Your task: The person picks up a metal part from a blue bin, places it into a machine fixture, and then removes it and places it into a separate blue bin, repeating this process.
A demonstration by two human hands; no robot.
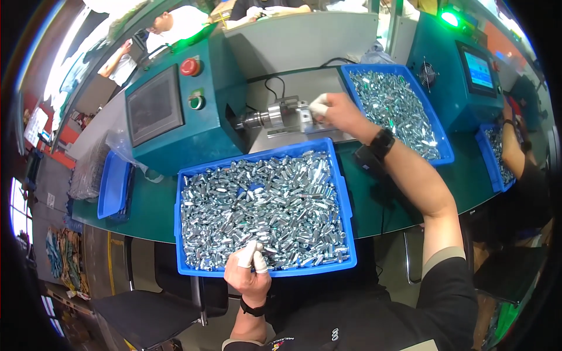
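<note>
My right hand (339, 111) reaches to the metal fixture (305, 119) beside the machine's round steel spindle (271, 117). White covers wrap its fingertips, which are pressed together; whatever they grip is hidden. Over the near edge of a blue tray (350, 231), my left hand (249, 272) has its thumb and fingers pinched, also in white fingertip covers. I cannot make out what lies between them. Small shiny elongated metal parts (263, 205) fill this tray, right in front of the left hand.
The teal machine (175, 111) carries a dark screen and a red button. At the right, another blue tray (448, 153) of metal parts lies near a second teal machine (456, 76). An empty-looking blue tray (111, 187) rests at left. Co-workers sit behind the partition (304, 44) and at far right.
</note>
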